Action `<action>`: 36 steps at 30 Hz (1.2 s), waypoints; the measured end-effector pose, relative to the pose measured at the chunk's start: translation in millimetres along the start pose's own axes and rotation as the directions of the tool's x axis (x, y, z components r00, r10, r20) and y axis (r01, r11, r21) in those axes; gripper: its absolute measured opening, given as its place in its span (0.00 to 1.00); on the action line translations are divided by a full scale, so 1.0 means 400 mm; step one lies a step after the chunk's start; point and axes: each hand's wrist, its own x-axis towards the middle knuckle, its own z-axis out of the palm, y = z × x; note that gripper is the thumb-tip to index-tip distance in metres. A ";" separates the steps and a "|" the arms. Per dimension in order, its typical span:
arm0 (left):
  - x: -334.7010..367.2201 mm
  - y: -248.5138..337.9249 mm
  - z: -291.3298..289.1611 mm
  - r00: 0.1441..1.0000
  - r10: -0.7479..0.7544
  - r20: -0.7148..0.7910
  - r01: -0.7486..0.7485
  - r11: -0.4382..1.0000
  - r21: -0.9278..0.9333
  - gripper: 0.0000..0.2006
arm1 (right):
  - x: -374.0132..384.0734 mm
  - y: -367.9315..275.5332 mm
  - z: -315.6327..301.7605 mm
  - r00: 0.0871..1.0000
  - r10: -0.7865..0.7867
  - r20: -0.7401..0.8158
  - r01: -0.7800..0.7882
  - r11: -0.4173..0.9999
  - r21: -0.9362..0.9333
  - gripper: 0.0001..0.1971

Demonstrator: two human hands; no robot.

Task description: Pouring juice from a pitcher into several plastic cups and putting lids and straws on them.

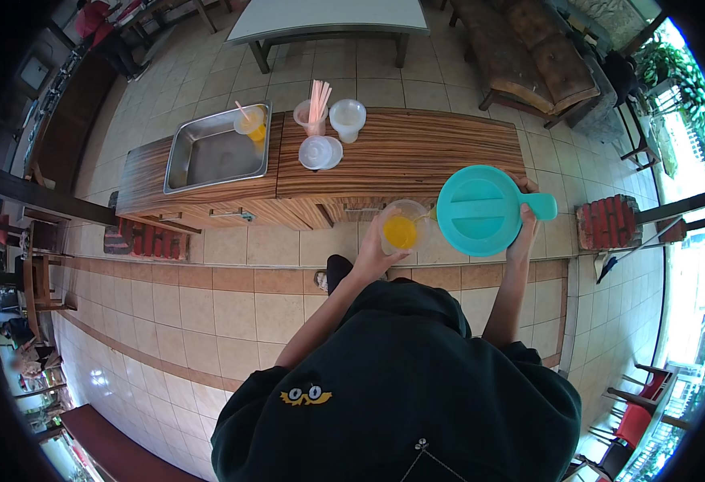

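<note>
My left hand (373, 251) is wrapped round a clear plastic cup (419, 220) with orange-yellow juice in its bottom. Just right of the cup, my right hand (524, 234) grips the handle of a pitcher with a turquoise lid (479, 210). The pitcher tips toward the cup, and a thin yellow stream seems to run from its spout into the cup. Both are held at the near edge of the wood-grain counter (425, 145). The pitcher's body is mostly hidden under its lid.
On the counter stand a cup of pink straws (318, 104), a stack of clear cups (348, 120) and clear lids (320, 153). A metal tray (216, 161) at the left holds a juice cup with a straw (254, 130). A white table (328, 18) is beyond; another person (99, 28) stands far left.
</note>
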 end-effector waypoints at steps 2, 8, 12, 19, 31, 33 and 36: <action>-0.003 -0.002 -0.001 1.000 -0.001 -0.008 0.001 1.000 -0.001 0.39 | -0.001 0.003 0.003 1.000 0.002 -0.002 -0.002 1.000 -0.003 0.26; -0.004 -0.014 -0.005 0.999 0.030 -0.010 -0.030 0.999 0.015 0.39 | -0.001 -0.004 0.011 1.000 0.017 0.003 -0.017 0.999 0.038 0.27; -0.004 -0.012 -0.010 0.999 0.032 -0.017 -0.031 0.999 0.009 0.37 | 0.002 -0.003 0.020 1.000 0.023 -0.002 -0.023 0.999 0.039 0.27; -0.002 -0.017 -0.009 0.997 0.071 -0.021 -0.071 0.997 0.002 0.36 | 0.003 -0.015 0.025 1.000 0.012 0.012 -0.012 1.000 0.006 0.27; 0.005 -0.020 -0.001 0.997 0.070 -0.022 -0.070 0.997 0.026 0.37 | 0.014 -0.029 0.032 0.999 -0.032 0.031 0.031 0.998 0.050 0.26; 0.006 -0.020 0.001 0.998 0.062 -0.018 -0.062 0.998 0.004 0.38 | 0.015 -0.028 0.027 0.999 -0.031 0.036 0.030 0.999 0.040 0.26; 0.007 -0.021 0.001 0.996 0.081 -0.026 -0.080 0.996 0.028 0.38 | 0.017 -0.029 0.025 0.999 -0.020 0.037 0.019 0.999 0.025 0.26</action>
